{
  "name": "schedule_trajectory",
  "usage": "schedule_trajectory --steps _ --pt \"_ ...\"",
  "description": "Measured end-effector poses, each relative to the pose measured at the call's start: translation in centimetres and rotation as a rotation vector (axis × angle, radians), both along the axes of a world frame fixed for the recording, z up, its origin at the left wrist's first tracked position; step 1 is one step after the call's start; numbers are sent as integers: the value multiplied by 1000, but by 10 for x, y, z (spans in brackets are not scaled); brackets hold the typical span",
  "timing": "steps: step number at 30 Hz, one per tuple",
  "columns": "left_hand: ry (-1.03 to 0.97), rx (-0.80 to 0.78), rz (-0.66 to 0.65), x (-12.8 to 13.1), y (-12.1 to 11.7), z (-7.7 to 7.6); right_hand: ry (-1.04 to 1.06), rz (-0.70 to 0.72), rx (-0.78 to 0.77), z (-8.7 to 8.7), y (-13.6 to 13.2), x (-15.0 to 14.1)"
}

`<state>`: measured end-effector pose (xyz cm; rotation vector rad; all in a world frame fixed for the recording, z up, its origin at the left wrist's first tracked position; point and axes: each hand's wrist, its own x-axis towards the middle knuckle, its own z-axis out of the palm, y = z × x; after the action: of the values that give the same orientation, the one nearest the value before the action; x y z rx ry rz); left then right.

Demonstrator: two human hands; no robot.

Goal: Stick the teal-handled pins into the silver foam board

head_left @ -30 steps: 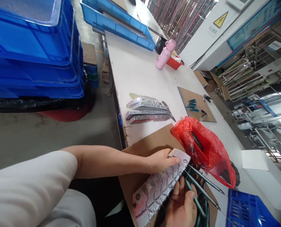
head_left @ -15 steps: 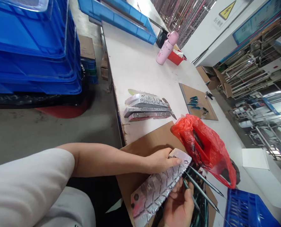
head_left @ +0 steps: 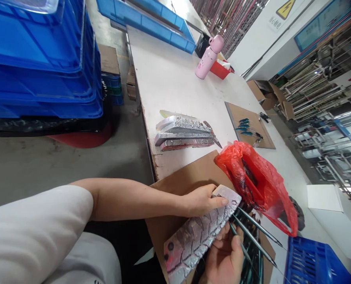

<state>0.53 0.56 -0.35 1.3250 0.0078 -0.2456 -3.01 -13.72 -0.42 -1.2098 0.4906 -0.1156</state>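
A long foil-wrapped block (head_left: 200, 232), silvery pink with creases along its edge, lies slanted in my left hand (head_left: 206, 200), whose fingers and thumb are closed round its upper end. Two slender dark-teal tapered rods (head_left: 256, 238) stick out from the block's right edge, thin lines trailing from their tips. Low beside that edge is my right hand (head_left: 224, 258), thumb and fingers pinched on another teal rod (head_left: 242, 246); the rod's upper end meets or nearly meets the block. More dark-teal rods (head_left: 256, 262) lie bunched beneath. Cardboard (head_left: 190, 173) is spread under the work.
A red plastic bag (head_left: 266, 177) stands beyond the block, with a blue basket (head_left: 314, 256) at lower right. Several similar foil blocks (head_left: 187, 134) and pliers (head_left: 212, 134) lie on the white table. Farther off are a board with teal pieces (head_left: 252, 130) and a pink bottle (head_left: 207, 61).
The view has shifted slightly. Both hands keep their holds on the block and the rod, with hardly any visible movement.
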Motion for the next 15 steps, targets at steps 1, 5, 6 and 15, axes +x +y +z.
schedule_trajectory --steps 1,5,6,15 --pt "-4 1 0 0 0 0 -10 12 -18 0 -1 0" --pt "-21 -15 0 0 1 3 -29 39 -13 -2 -2 1" --pt "-23 -21 0 -1 1 3 -14 30 15 -2 -2 2" --pt "-58 -75 19 -1 1 6 101 -31 126 6 3 3"
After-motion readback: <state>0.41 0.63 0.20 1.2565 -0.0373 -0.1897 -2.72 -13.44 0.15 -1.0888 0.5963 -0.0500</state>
